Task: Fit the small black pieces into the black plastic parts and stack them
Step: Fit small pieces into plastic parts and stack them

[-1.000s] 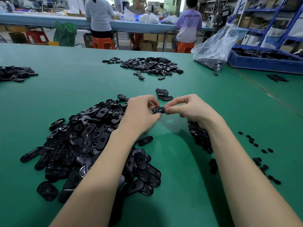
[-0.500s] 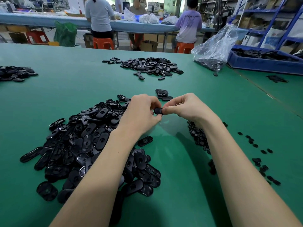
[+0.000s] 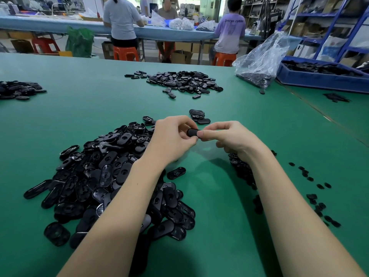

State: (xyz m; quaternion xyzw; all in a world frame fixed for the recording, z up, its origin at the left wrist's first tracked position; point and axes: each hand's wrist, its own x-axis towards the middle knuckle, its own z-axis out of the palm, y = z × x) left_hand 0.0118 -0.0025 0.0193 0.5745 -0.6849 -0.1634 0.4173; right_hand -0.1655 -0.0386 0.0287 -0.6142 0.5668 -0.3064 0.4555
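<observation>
A person's two bare forearms reach in from the bottom of the head view over a green bench [image 3: 249,120]. The hands meet at the centre, raised just above the cloth. Between them is one black plastic part [image 3: 192,132], a small rounded oblong. Its long axis runs side to side, from 9 o'clock to 3 o'clock, so one end points into each hand.

The left hand [image 3: 171,136] has its fingers [image 3: 184,123] curled round the part's left end, thumb below. The right hand [image 3: 229,136] pinches the right end between thumb and forefinger, its other fingers folded under. Both hands are equally near, each touching the part. Whether a small black piece is already seated in it cannot be told; the fingers hide the joint.

The next move likely turns on this sideways lie: pressing inward along that axis, or from above, would seat the insert.

At 8 o'clock from the hands lies a large heap of unfitted parts [image 3: 103,176]. At 5 o'clock, partly under the right wrist, is a pile of small pieces [image 3: 242,172], with more scattered pieces [image 3: 311,196] at 4 o'clock. Just beyond the hands, at 12 o'clock, sits a short stack [image 3: 197,115], probably finished parts. Further piles lie far off at 12 and 10 o'clock.
</observation>
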